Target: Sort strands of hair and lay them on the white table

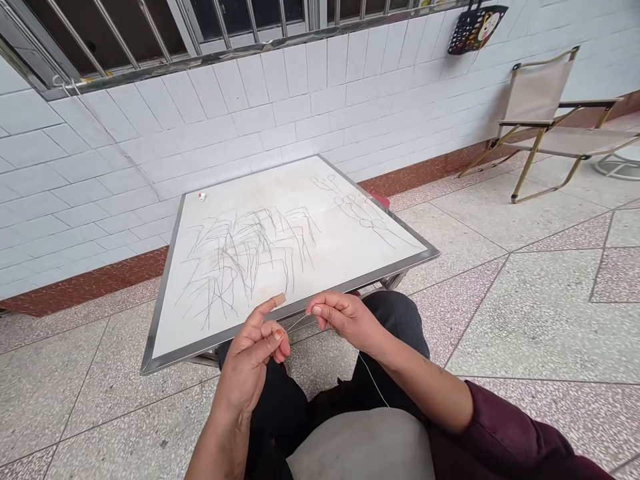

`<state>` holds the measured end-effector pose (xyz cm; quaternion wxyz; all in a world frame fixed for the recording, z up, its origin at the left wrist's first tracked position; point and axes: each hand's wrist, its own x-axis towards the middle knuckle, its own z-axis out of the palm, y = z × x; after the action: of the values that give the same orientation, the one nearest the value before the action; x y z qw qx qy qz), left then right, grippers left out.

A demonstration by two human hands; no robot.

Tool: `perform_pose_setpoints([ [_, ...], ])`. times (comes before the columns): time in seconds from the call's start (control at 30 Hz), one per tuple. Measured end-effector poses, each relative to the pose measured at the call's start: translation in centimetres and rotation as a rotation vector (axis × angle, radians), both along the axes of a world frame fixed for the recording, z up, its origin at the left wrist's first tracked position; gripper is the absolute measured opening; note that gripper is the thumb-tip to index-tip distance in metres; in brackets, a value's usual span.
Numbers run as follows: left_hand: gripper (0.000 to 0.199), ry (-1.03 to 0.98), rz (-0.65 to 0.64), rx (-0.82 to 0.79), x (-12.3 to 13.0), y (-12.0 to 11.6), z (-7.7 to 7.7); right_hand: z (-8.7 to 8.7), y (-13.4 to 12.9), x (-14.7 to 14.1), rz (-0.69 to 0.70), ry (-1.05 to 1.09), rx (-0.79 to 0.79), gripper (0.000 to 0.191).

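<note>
My left hand (253, 357) is closed in a pinch between thumb and a bent finger, while its index finger, wrapped in a tan bandage (279, 300), points outward. A thin pale strand (299, 322), thread or fine wire, runs from this pinch to my right hand (350, 320), whose thumb and fingertips are pressed together on it. Below the right hand, a loose length of strand (374, 380) hangs towards my lap. Both hands are just in front of the table's near edge. Many thin, dark, bent wire-like pieces (255, 240) lie on the white tabletop (335, 267).
Several strands with round loops (367, 222) lie on the table's right side. A small white-and-red item (202, 197) rests near the back left corner. Beyond are a tiled wall (240, 127), a folding chair (540, 127) and a hanging black basket (477, 30).
</note>
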<state>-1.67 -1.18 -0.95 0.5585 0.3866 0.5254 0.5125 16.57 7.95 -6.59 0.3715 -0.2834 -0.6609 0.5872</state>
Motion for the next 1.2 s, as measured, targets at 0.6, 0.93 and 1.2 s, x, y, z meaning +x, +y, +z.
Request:
perform_pose_setpoints([
  [0.6,0.06,0.159,0.048,0.048,0.46,-0.01,-0.67,0.39,-0.32,0.16,0.015,-0.046,0.062,0.029],
  [0.93,0.063,0.197,0.147,0.087,0.03,-0.31,-0.35,0.01,0.14,0.26,0.078,-0.05,0.022,0.021],
  [1.2,0.062,0.063,0.163,0.133,0.45,-0.24,-0.64,0.3,-0.78,-0.52,-0.106,-0.043,0.036,0.016],
])
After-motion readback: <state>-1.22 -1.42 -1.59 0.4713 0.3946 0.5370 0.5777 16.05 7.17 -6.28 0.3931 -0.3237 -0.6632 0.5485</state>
